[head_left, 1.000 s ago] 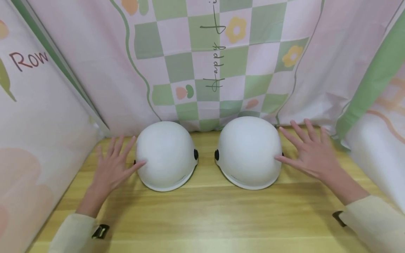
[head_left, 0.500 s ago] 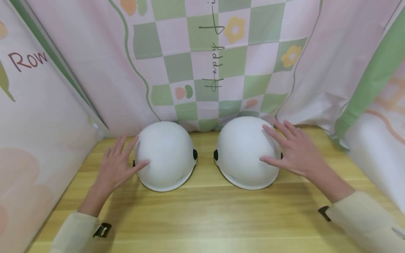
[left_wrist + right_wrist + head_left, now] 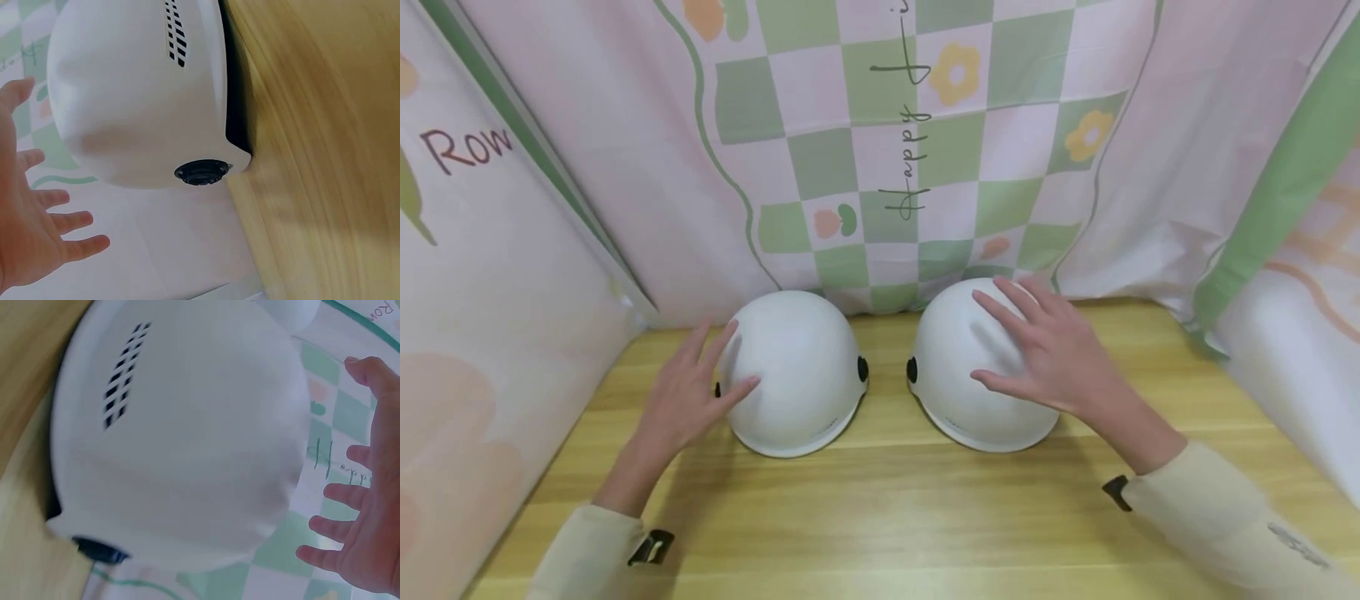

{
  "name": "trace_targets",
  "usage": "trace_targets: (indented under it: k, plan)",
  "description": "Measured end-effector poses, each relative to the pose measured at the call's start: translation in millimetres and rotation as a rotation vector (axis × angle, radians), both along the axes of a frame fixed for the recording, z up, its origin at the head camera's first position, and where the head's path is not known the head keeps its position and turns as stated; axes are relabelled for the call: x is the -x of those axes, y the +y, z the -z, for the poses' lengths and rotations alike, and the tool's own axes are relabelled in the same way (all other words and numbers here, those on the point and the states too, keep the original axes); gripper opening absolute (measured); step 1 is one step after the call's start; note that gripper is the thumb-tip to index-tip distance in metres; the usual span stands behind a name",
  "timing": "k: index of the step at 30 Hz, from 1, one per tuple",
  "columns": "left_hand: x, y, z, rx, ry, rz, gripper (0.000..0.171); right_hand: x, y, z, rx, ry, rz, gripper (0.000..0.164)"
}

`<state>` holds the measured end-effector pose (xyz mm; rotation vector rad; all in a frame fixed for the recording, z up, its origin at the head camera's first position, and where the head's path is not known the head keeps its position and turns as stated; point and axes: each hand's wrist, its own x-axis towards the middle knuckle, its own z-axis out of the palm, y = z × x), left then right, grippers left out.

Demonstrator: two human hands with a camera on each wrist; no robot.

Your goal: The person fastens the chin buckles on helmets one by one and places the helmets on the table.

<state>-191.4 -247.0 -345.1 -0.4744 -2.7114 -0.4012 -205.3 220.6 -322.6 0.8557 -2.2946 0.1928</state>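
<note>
a checked curtain (image 3: 816, 108) hangs behind the left helmet (image 3: 793, 375), and a wooden table (image 3: 880, 517) spreads beneath it. that helmet is white and stands dome up; the right helmet (image 3: 966, 354), also white and dome up, stands to its right with a gap between. the right hand (image 3: 1052, 358), farther right of the left helmet, hovers over the right helmet, released, fingers spread and grasping nothing. the left hand (image 3: 688, 396) is just beside the left helmet's left side, likewise released, fingers apart. a black knob (image 3: 862, 368) sits on the left helmet's right side.
</note>
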Motion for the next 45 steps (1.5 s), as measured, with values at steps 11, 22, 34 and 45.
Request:
trace_targets:
  k: [11, 22, 34, 45]
  plan:
    - [4.3, 7.1, -0.3, -0.023, -0.016, -0.008, 0.08, 2.8, -37.1, -9.2, 0.01, -0.073, -0.02, 0.084]
    - [12.7, 6.3, 1.7, -0.054, -0.046, -0.008, 0.079, 3.2, -71.3, -10.3, -0.008, -0.09, -0.132, 0.077]
    - [27.0, 3.7, 9.9, -0.054, -0.055, -0.008, 0.076, 1.4, -104.4, 0.5, 0.021, -0.225, -0.278, 0.065]
    - [30.7, 3.4, 10.4, -0.015, -0.019, -0.002, 0.075, 3.5, -118.6, 9.8, 0.009, -0.237, -0.328, 0.058]
